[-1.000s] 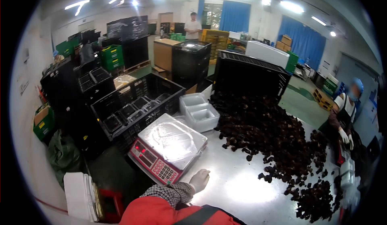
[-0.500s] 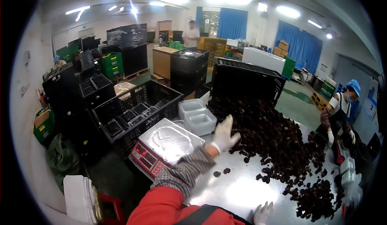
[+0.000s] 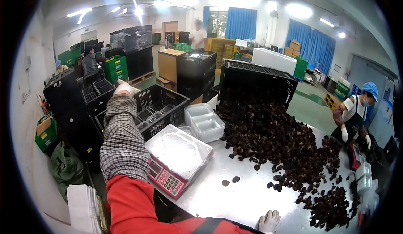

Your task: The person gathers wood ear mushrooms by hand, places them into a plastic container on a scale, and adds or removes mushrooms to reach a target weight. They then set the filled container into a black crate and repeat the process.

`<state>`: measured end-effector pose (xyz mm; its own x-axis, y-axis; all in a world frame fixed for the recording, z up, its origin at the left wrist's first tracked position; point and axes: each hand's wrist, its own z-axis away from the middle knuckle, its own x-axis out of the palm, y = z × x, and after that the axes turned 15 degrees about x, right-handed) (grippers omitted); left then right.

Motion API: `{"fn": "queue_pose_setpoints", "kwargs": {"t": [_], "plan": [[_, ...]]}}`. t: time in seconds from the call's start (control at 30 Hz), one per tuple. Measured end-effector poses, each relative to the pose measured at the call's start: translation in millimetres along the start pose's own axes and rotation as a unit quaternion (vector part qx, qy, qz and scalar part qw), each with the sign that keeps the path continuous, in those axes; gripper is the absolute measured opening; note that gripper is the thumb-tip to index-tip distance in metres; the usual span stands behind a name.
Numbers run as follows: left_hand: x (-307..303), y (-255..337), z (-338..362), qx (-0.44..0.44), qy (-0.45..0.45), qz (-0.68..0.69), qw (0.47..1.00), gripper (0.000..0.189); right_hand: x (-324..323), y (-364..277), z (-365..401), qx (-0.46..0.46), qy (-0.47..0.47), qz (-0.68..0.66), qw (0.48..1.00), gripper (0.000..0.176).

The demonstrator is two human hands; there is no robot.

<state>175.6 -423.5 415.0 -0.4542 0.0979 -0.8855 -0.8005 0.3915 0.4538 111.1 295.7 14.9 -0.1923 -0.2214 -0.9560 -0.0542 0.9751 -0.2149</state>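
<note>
left hand (image 3: 124, 87): gloved, at far rim of black crate (image 3: 168, 96), closure cannot tell | right hand (image 3: 268, 221): fingers spread, flat on table (image 3: 235, 192) | trays (image 3: 145, 115): nested in crate beside scale (image 3: 178, 156); likely light, thin, flexible; grip by rim

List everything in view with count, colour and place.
scale: one, silver and red, table's left edge
dark pieces: one heap, brown-black, across table
table: one, steel, under heap
trays: few, white, behind scale
tipped crate: one, black, behind heap
open crate: one, black, left of table
green crates: several, far left
co-worker: one, blue cap, table's right end
left hand: white glove, raised near open crate
right hand: white glove, table's near edge
</note>
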Motion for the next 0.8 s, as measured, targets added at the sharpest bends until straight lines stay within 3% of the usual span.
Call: {"fn": "queue_pose_setpoints", "kwargs": {"t": [0.1, 0.13, 0.17, 0.23, 0.33, 0.43, 0.53, 0.63, 0.77, 0.8], "plan": [[-1, -26, -20, -0.015, 0.039, -0.062, 0.997, 0.104, 8, 5, 0, -0.016, 0.026, -0.010, 0.999, 0.040], [1, -27, -19, -0.009, 0.046, -0.069, 0.997, 0.107, -2, -1, -4, 0.028, -0.048, -0.065, 0.996, 0.055], [3, -28, -17, -0.003, 0.053, -0.075, 0.996, 0.111, -3, -1, -4, 0.026, -0.040, -0.066, 0.997, 0.054], [8, -16, -13, -0.029, 0.058, -0.083, 0.994, 0.099, 2, 0, -4, 0.020, -0.027, -0.068, 0.997, 0.052], [24, 3, -7, 0.004, 0.021, 0.027, 0.999, 0.084, 4, 2, -3, 0.023, -0.024, -0.069, 0.997, 0.053], [50, 32, -3, 0.075, 0.012, -0.081, 0.994, 0.067, -3, 1, -9, 0.032, -0.038, -0.094, 0.994, 0.052], [81, 103, 60, 0.259, -0.024, -0.084, 0.962, 0.065, -5, 3, -25, 0.050, -0.058, -0.126, 0.989, 0.052], [150, 146, 68, 0.412, -0.070, -0.058, 0.907, 0.058, -3, 3, -47, 0.003, 0.027, -0.095, 0.995, 0.044], [247, 202, 102, 0.530, -0.190, 0.028, 0.826, 0.054, 12, -3, -55, 0.038, 0.034, -0.049, 0.997, 0.048], [268, 215, 123, 0.555, -0.153, -0.020, 0.818, 0.051, 14, 0, -54, 0.040, 0.031, -0.055, 0.997, 0.049]]}}
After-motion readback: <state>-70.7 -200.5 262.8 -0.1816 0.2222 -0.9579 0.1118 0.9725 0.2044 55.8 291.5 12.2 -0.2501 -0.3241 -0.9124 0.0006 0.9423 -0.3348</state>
